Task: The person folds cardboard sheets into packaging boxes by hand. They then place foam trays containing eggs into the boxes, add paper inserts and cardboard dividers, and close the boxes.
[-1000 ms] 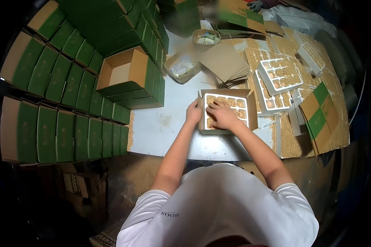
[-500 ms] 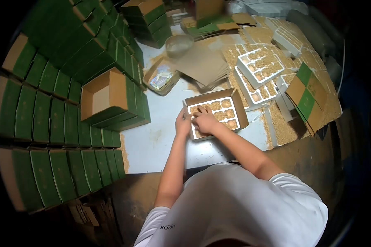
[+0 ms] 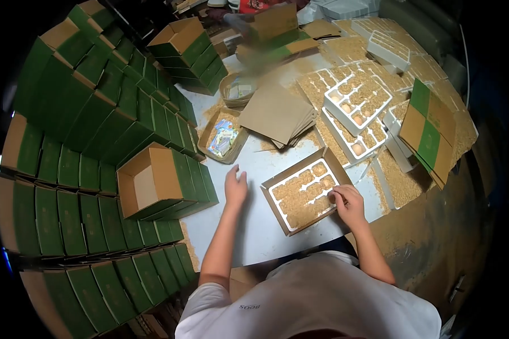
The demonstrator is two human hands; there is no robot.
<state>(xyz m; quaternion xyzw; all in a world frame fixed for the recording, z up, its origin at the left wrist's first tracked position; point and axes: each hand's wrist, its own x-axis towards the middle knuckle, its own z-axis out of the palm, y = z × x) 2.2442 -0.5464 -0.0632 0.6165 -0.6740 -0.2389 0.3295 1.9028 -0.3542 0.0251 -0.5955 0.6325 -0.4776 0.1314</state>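
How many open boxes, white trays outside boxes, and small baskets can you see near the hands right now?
Open boxes: 3
White trays outside a box: 3
Small baskets: 2
Total: 8

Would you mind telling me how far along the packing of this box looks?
Done: the white tray, topped with husk, sits inside the open box. In hand: the right hand touches the tray's edge; the left hand rests open on the table. Left: the flaps are unfolded, and more filled trays wait.
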